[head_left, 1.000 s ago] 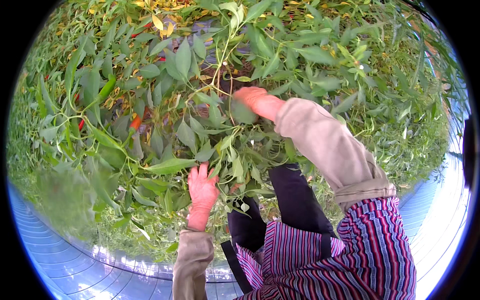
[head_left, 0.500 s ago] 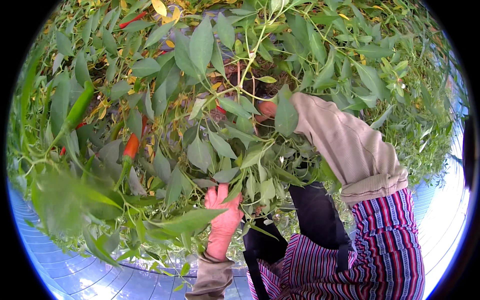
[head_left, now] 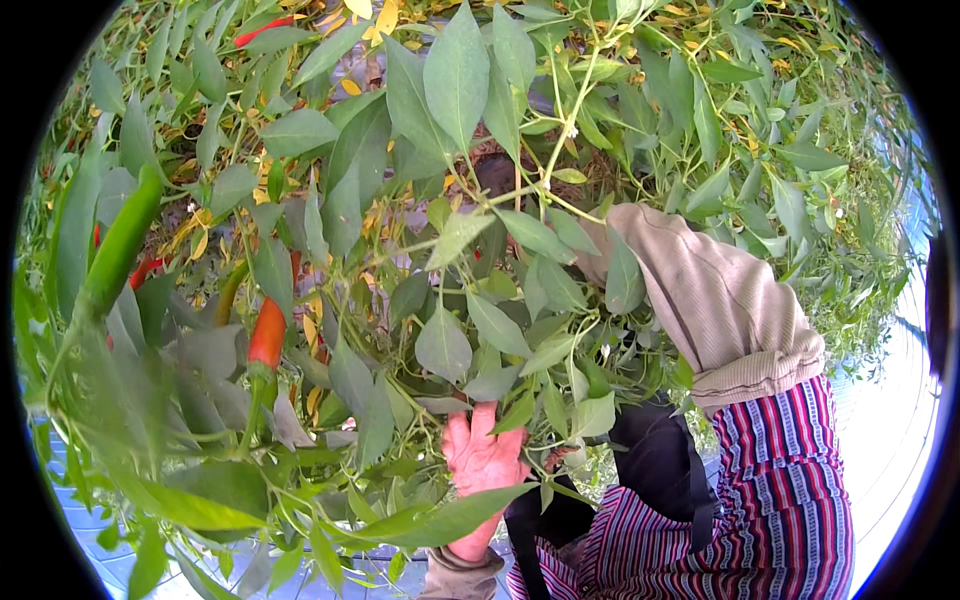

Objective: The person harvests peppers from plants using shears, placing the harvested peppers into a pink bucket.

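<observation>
My left hand reaches up into the lower leaves of a chili pepper plant. Its fingers look curled among the stems, with the tips under foliage, so what they grip cannot be made out. From the right, my right arm in a beige sleeve goes deep into the same plant. Leaves hide my right hand and its fingers. An orange-red chili hangs to the left of my hands. Farther left, close to the camera, hangs a long green chili.
Another red chili shows at the far left among yellowing leaves. A leafy branch crosses above my right arm. Striped cloth and black straps lie at the lower right. Bluish sheeting covers ground at the lower left.
My left hand has shifted to the right and slightly down in the picture. My right hand, partly visible before, has gone behind leaves. Branches and chilies have shifted in view.
</observation>
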Motion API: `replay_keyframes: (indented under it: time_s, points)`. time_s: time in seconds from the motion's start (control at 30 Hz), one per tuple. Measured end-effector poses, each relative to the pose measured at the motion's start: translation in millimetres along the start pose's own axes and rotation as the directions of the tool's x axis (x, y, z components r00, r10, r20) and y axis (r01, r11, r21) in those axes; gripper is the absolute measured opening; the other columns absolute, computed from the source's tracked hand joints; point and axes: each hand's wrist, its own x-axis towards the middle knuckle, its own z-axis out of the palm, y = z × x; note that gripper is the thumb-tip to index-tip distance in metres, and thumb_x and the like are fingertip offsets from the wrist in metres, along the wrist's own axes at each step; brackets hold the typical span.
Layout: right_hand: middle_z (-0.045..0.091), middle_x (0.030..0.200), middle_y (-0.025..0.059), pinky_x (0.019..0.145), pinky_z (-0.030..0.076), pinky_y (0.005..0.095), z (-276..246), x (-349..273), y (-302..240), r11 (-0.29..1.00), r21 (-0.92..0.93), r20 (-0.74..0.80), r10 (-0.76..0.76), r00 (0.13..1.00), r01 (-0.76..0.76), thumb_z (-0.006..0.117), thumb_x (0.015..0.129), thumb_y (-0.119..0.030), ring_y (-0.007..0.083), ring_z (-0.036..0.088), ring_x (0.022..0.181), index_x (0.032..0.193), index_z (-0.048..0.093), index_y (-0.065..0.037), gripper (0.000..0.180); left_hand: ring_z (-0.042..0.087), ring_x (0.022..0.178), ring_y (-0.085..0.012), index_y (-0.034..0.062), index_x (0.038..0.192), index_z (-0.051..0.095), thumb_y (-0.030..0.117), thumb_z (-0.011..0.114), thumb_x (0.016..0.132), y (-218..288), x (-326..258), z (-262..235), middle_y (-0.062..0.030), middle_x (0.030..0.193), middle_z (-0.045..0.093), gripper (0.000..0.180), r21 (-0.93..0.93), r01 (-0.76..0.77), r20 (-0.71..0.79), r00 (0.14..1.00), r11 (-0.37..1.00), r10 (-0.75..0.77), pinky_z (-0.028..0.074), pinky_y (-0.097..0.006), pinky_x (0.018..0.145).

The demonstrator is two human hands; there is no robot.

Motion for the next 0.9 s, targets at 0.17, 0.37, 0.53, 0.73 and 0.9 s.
replay_keyframes:
  time_s: [0.17, 0.37, 0.53, 0.73, 0.9]
  points:
    - [0.065, 0.101, 0.0124, 0.078, 0.051, 0.0368, 27.5, -56.5, 0.6, 0.95, 0.295, -0.023, 0.119, 0.993, -0.107, 0.059, 0.083, -0.013, 0.0251, 0.063, 0.092, 0.107, 0.063, -0.006, 0.025, 0.045, 0.102, -0.0356, 0.0146, 0.096, 0.067, 0.014, 0.068, 0.061, 2.5, 2.9, 0.0, -0.0072, 0.118, 0.051, 0.035, 0.0, 0.045, -0.019, 0.999, 0.999, -0.045, 0.037, -0.049, 0.079]
    - [0.064, 0.101, 0.0114, 0.077, 0.051, 0.0364, 47.3, -90.3, 4.1, 0.888, 0.439, -0.06, 0.179, 0.982, -0.135, 0.059, 0.084, -0.013, 0.0241, 0.062, 0.091, 0.108, 0.062, -0.006, 0.026, 0.046, 0.099, -0.0353, 0.0144, 0.096, 0.067, 0.021, 0.066, 0.064, 4.5, 5.8, 4.9, -0.0074, 0.117, 0.051, 0.033, -0.043, -0.004, -0.067, 0.998, 0.999, 0.001, 0.037, -0.048, 0.078]
    - [0.064, 0.101, 0.0106, 0.077, 0.05, 0.0361, 68.1, -79.3, 5.6, 0.87, 0.488, -0.05, 0.108, 0.993, -0.07, 0.059, 0.085, -0.013, 0.0232, 0.062, 0.091, 0.109, 0.062, -0.006, 0.026, 0.044, 0.097, -0.036, 0.0162, 0.096, 0.067, 0.037, 0.07, 0.062, -6.9, -5.2, 15.7, -0.0077, 0.116, 0.051, 0.041, -0.02, 0.024, -0.03, 0.999, 1.0, -0.025, 0.036, -0.049, 0.078]
    - [0.064, 0.101, 0.0096, 0.077, 0.05, 0.0357, 78.9, -12.6, -14.1, 0.888, 0.441, -0.072, -0.105, 0.992, 0.126, 0.059, 0.085, -0.013, 0.0222, 0.061, 0.09, 0.11, 0.061, -0.006, 0.026, 0.043, 0.097, -0.0385, 0.0158, 0.098, 0.066, 0.039, 0.071, 0.062, -9.3, -2.8, 32.1, -0.0109, 0.122, 0.047, 0.042, -0.027, -0.024, -0.028, 0.999, 0.999, 0.023, 0.036, -0.05, 0.076]
    - [0.063, 0.101, 0.0087, 0.077, 0.05, 0.0353, 108.6, 75.9, -47.1, 0.87, 0.424, 0.014, -0.283, 0.959, 0.251, 0.059, 0.086, -0.013, 0.0214, 0.061, 0.09, 0.111, 0.06, -0.006, 0.026, 0.043, 0.1, -0.0398, 0.0168, 0.103, 0.066, 0.033, 0.07, 0.065, -9.0, -12.1, 29.7, -0.0116, 0.127, 0.045, 0.042, -0.011, 0.022, -0.007, 1.0, 1.0, -0.022, 0.037, -0.053, 0.077]
